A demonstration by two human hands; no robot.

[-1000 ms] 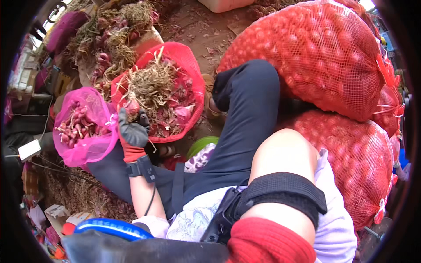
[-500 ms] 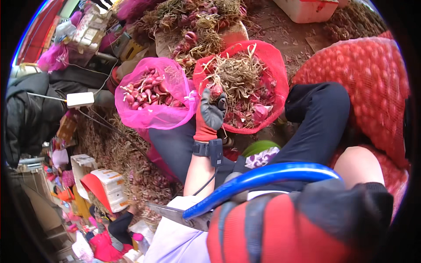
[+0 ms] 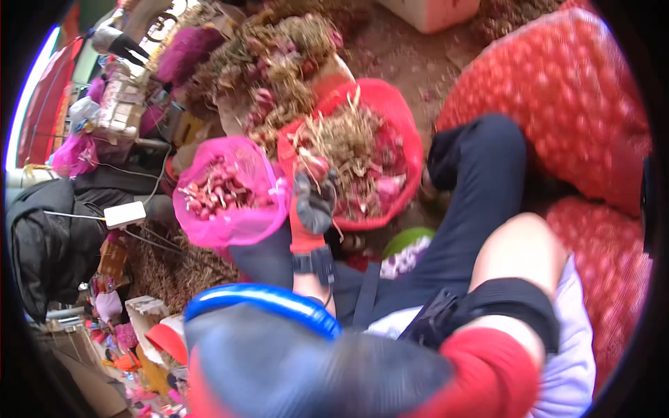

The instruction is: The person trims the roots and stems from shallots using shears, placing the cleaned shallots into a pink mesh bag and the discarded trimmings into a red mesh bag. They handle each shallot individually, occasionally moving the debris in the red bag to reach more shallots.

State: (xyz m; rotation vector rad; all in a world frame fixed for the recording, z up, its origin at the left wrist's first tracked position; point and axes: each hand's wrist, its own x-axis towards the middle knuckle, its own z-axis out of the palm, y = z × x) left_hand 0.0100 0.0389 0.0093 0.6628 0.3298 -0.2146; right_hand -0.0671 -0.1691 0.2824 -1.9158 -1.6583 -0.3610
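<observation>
My left hand (image 3: 312,202), in a red and grey-black glove, is closed around a shallot (image 3: 315,167) with dry stalks, over the near left rim of a red mesh bag (image 3: 406,132). That bag holds dry tops (image 3: 341,143) and loose skins. Left of it, a pink mesh bag (image 3: 261,226) contains trimmed shallots (image 3: 217,188). Large and blurred in the foreground, my right hand (image 3: 300,369) wears a matching glove. It grips scissors with a blue handle (image 3: 258,295); their blades are hidden now.
A heap of shallots with dried leaves (image 3: 286,76) lies beyond the bags. Big full red net sacks (image 3: 550,104) stand at the right. A white box (image 3: 432,10) is at the far edge. On the left are a dark jacket (image 3: 45,237) and a white power bank-like box (image 3: 125,215).
My right hand has swung left and nearer with the scissors, and the blades have gone from sight. The view has shifted; my left hand still holds the shallot near the red bag.
</observation>
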